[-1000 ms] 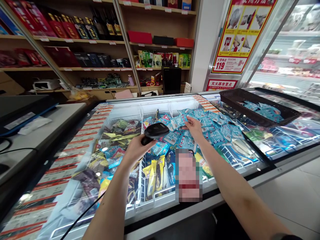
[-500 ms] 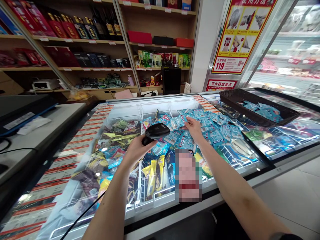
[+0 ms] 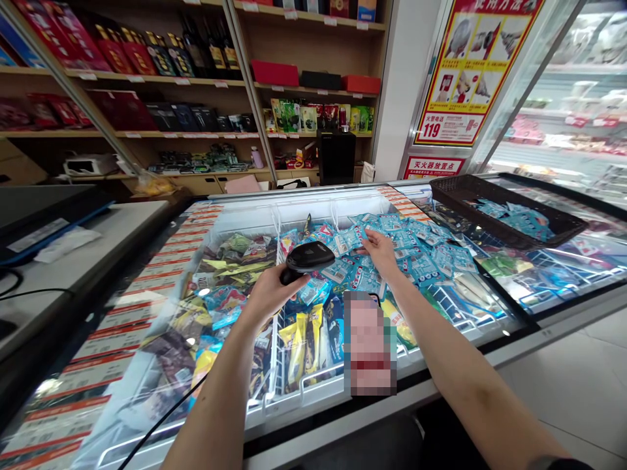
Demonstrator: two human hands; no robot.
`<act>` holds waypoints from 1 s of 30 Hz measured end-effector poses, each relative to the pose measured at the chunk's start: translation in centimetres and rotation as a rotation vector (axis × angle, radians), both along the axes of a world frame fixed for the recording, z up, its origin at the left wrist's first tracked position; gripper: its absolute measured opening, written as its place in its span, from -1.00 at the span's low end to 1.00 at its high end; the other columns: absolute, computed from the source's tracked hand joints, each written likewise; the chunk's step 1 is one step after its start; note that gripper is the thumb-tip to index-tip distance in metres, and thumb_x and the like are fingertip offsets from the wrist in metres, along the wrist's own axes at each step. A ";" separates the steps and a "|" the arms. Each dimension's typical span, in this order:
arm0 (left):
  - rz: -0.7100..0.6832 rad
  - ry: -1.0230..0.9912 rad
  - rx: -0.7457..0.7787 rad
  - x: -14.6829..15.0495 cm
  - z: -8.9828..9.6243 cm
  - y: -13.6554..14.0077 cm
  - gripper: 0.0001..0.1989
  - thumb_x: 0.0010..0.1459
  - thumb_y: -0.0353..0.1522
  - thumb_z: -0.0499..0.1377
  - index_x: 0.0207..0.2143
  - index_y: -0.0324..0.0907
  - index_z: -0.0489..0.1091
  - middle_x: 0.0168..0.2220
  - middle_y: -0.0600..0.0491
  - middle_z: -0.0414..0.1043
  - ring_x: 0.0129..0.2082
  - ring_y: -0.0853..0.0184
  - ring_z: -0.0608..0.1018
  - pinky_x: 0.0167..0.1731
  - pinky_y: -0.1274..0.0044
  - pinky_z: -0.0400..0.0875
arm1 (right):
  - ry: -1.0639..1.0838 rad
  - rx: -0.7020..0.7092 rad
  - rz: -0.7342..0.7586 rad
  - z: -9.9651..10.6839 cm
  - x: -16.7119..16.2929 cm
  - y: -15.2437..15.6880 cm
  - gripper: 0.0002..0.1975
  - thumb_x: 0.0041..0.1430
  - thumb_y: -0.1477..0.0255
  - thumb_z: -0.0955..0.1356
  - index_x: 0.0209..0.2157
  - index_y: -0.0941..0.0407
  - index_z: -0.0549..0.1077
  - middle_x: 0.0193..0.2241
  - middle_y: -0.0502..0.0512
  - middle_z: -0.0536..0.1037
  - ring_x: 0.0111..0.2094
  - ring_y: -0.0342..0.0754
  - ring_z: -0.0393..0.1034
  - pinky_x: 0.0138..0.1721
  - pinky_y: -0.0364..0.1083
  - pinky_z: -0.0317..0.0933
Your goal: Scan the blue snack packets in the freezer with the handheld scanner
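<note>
One packet (image 3: 349,240) is pinched in the right hand (image 3: 379,251) at the blue pile (image 3: 421,251); the left hand (image 3: 269,297) grips a scanner (image 3: 309,256) near it. Scanning seems in hand, so the next move likely calls for steady aim.

"What's that person wearing, from where you stand?"

"Just 1 dark band (image 3: 556,463) at the frame's edge on the right arm; it could be a sleeve hem, but too little shows."

"And the arms?"

"Bare and slim. The left forearm (image 3: 223,382) has 1 tiny spot (image 3: 202,398) partway along, and the right forearm (image 3: 448,352) has 1 larger, soft-edged mark (image 3: 484,395) towards the elbow."

"The hands?"

"2, both bare: the left hand (image 3: 269,290) and the right hand (image 3: 381,252), slender-fingered and narrow at the wrists."
</note>
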State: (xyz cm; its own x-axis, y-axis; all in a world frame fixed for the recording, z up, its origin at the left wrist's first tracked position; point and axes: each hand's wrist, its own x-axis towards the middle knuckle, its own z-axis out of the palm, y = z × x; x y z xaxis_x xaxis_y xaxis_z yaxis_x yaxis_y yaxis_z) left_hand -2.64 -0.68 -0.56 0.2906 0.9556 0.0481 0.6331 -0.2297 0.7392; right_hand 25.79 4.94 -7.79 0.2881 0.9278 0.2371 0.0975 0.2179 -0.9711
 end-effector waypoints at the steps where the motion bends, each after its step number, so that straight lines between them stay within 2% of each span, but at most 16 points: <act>1: -0.001 0.002 0.002 0.0 -0.1 0.1 -0.53 -0.03 0.03 0.17 -0.35 -0.22 0.42 -0.59 0.07 0.43 -0.55 0.27 0.50 -0.58 0.56 0.21 | 0.007 0.007 0.009 0.0 0.0 0.0 -0.49 0.09 0.32 0.32 0.10 0.14 0.34 -0.04 0.20 0.48 -0.37 0.01 0.54 -0.23 0.09 0.46; 4: 0.025 0.007 0.011 -0.1 -0.4 0.3 -0.52 -0.02 0.03 0.16 -0.31 -0.21 0.42 -0.59 0.08 0.44 -0.55 0.27 0.50 -0.57 0.56 0.21 | -0.008 0.002 -0.003 0.1 0.0 -0.1 -0.48 0.10 0.31 0.32 0.11 0.13 0.33 -0.04 0.21 0.48 -0.41 0.01 0.54 -0.24 0.10 0.45; 7: 0.078 0.083 0.088 -0.2 -0.5 0.6 -0.50 0.00 0.04 0.13 -0.26 -0.19 0.43 -0.54 0.06 0.47 -0.52 0.25 0.51 -0.55 0.56 0.20 | -0.099 -0.005 -0.045 0.4 -0.1 -0.4 -0.48 0.11 0.30 0.30 0.12 0.12 0.32 -0.07 0.21 0.49 -0.45 0.02 0.53 -0.26 0.11 0.44; 13: 0.225 0.521 0.359 0.0 -0.8 0.3 -0.55 0.10 0.01 0.03 -0.16 -0.11 0.41 -0.23 -0.06 0.51 -0.34 0.13 0.53 -0.52 0.52 0.17 | -0.411 0.027 -0.136 1.9 -0.7 -1.7 -0.58 0.18 0.36 0.25 0.07 0.10 0.37 -0.11 0.19 0.51 -0.54 -0.04 0.47 -0.12 0.12 0.34; 15: 0.215 0.625 0.412 0.0 -1.2 0.3 -0.54 0.13 -0.02 0.01 -0.10 -0.12 0.38 -0.16 -0.09 0.48 -0.31 0.12 0.53 -0.50 0.50 0.21 | -0.499 0.045 -0.167 2.2 -0.9 -1.9 -0.60 0.19 0.39 0.24 0.06 0.12 0.39 -0.12 0.21 0.50 -0.48 -0.02 0.47 -0.08 0.13 0.31; 17: 0.175 0.675 0.452 -0.1 -1.7 0.5 -0.53 0.16 -0.03 -0.02 -0.06 -0.14 0.35 -0.15 -0.10 0.46 -0.25 0.10 0.52 -0.44 0.48 0.25 | -0.566 0.063 -0.197 2.2 -1.0 -1.9 -0.61 0.19 0.41 0.24 0.04 0.15 0.41 -0.11 0.25 0.48 -0.31 0.06 0.48 -0.02 0.14 0.26; 21: 0.098 0.691 0.536 0.2 -2.3 0.7 -0.44 0.17 0.00 -0.05 0.02 -0.21 0.31 -0.15 -0.17 0.42 -0.09 0.04 0.45 -0.23 0.40 0.30 | -0.657 0.090 -0.218 2.0 -1.0 -1.7 -0.61 0.18 0.45 0.23 0.04 0.18 0.41 -0.04 0.30 0.42 -0.02 0.15 0.34 0.04 0.14 0.20; 25: 0.128 0.659 0.597 0.9 -2.3 0.3 -0.19 0.10 0.05 0.01 0.25 -0.27 0.03 -0.07 -0.24 0.36 -0.05 -0.03 0.41 -0.07 0.29 0.24 | -0.711 0.178 -0.234 2.4 -1.3 -2.2 -0.55 0.18 0.44 0.24 0.12 0.14 0.32 0.08 0.28 0.30 0.11 0.15 0.19 0.10 0.14 0.14; 28: 0.164 0.522 0.679 1.0 -2.1 0.1 -0.12 0.08 0.03 0.07 0.31 -0.23 -0.13 0.05 -0.25 0.27 0.04 -0.05 0.34 0.03 0.25 0.16 | -0.718 0.225 -0.225 3.3 -1.7 -3.1 -0.39 0.18 0.41 0.25 0.27 0.08 0.11 -0.03 0.24 0.38 0.04 0.14 0.24 0.10 0.15 0.12; 30: 0.190 0.392 0.716 0.8 -2.0 0.2 -0.10 0.08 -0.01 0.11 0.32 -0.22 -0.17 0.04 -0.23 0.27 0.02 0.00 0.34 0.01 0.26 0.18 | -0.672 0.212 -0.148 3.9 -2.2 -3.7 -0.28 0.18 0.42 0.25 0.33 0.03 -0.11 -0.21 0.16 0.45 -0.19 0.07 0.34 -0.04 0.10 0.24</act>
State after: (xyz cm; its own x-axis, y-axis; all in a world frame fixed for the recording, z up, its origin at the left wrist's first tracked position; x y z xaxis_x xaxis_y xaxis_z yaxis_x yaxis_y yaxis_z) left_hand -1.80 -0.50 -2.57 0.2495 0.7671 0.5911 0.8891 -0.4233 0.1740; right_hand 23.59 1.23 -3.93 0.1362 0.8048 0.5777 0.7022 0.3329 -0.6293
